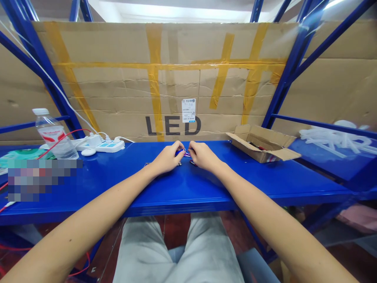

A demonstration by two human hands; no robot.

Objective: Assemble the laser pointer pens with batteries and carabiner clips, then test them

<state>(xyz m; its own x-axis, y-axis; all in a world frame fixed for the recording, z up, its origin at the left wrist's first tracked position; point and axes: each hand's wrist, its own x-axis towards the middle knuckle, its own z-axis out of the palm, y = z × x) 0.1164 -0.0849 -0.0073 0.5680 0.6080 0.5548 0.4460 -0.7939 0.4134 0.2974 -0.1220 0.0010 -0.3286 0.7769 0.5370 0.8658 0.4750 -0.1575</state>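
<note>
My left hand [167, 158] and my right hand [202, 155] rest side by side on the blue shelf top [188, 184], fingertips almost touching. Both hands are pinched around a small pink and purple object [186, 154] held between them; it is too small to name. A few tiny dark and metallic bits lie on the shelf just beside my hands. My forearms stretch out from the bottom corners, and my legs in grey trousers show below the shelf edge.
An open cardboard box [262, 146] stands to the right. A water bottle [54, 135], a white power strip [103, 145] with plugs and a red wire lie at the left. A taped cardboard wall marked LED [173, 78] backs the shelf. White tubing [335, 139] lies far right.
</note>
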